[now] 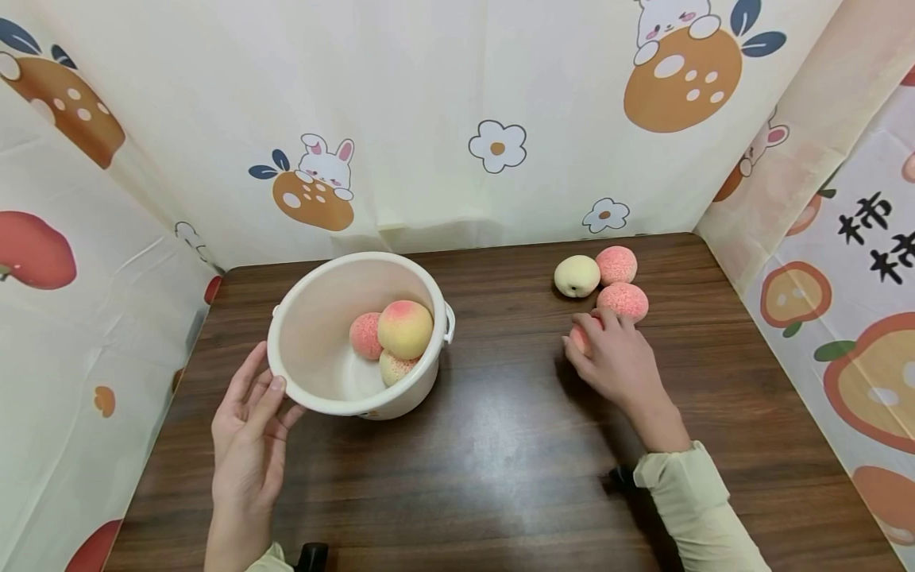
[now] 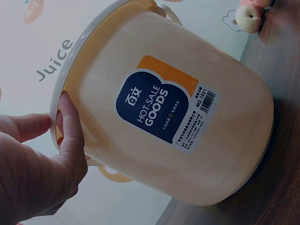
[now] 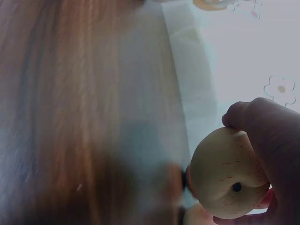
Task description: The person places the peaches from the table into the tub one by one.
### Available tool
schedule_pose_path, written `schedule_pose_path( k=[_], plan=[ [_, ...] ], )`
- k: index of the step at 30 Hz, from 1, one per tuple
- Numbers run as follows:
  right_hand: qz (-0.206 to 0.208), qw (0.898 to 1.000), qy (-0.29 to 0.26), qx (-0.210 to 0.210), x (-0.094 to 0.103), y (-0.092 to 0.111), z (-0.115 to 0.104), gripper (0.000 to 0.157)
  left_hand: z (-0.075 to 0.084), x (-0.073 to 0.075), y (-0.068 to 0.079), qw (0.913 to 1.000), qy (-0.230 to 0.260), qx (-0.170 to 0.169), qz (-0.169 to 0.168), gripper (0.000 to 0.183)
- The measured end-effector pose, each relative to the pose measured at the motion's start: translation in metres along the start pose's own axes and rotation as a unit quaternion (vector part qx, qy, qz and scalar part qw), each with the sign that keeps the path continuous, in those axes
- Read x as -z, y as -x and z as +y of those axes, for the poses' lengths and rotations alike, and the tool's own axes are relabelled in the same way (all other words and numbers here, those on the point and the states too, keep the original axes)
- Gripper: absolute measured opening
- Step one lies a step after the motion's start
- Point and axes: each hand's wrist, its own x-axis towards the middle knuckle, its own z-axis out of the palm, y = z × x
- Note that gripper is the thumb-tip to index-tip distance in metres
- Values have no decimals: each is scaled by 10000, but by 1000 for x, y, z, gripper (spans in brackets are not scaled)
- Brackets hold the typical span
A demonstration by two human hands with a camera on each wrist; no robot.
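A white bucket (image 1: 314, 401) stands at the left of the table. My left hand (image 1: 250, 437) pinches its rim between thumb and fingers, which the left wrist view (image 2: 42, 159) also shows. Inside lie a pink peach (image 1: 364, 337), a yellow peach with a pink blush (image 1: 405, 328) and a pale speckled peach (image 1: 396, 369). Over on the right, my right hand (image 1: 618, 361) grips a peach (image 3: 229, 173), pale with a dark dimple in the right wrist view. Just beyond it lie a pale yellow peach (image 1: 577, 276) and two pink peaches, one nearer (image 1: 624, 299) and one farther (image 1: 616, 264).
The dark wooden table (image 1: 493, 445) backs onto a patterned cloth (image 1: 429, 119), with more printed cloth at the left (image 1: 71, 373) and right (image 1: 822, 238). A label (image 2: 161, 105) is on the bucket's side, and a handle joint (image 1: 449, 324) sticks out at its right.
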Motion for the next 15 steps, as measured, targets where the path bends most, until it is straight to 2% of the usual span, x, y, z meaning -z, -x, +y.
schedule_pose_path(
  k=[9, 15],
  plan=[
    [282, 9979, -60, 582, 14, -13, -32, 38, 0, 0, 0, 10000, -20, 6, 20, 54],
    [292, 9967, -152, 743, 23, -18, -58, 38, 1, 0, -1, 10000, -17, 15, 41, 54]
  ],
)
